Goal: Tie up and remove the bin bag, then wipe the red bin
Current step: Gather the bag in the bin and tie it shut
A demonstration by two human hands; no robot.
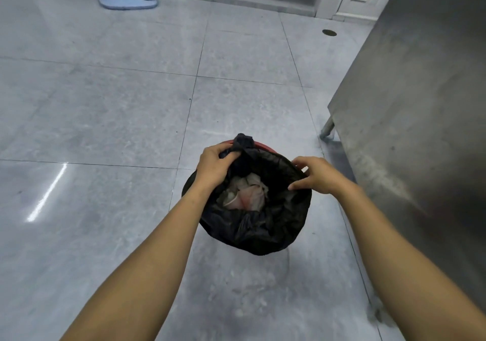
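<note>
The bin bag (259,225), lining the red bin (264,146), is gripped by its bunched edge in the left hand (214,167); its rim is pinched beneath the right hand (315,175), with rubbish (246,193) seen between both.

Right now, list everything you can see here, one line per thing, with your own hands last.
black plastic bin bag: one, black, lining the bin at centre, mouth open, far edge bunched up
red round bin: one, red, only a strip of rim shows behind the bag
crumpled pale rubbish: one heap, white and pinkish, inside the bag
stainless steel cabinet: one, grey metal, at right, standing on a leg
pale blue fan base: one, light blue, on the floor top left
round floor drain: one, dark, top right
grey tiled floor: grey, glossy, throughout
left hand: grips the bag's bunched far edge
right hand: pinches the bag's right edge
</note>
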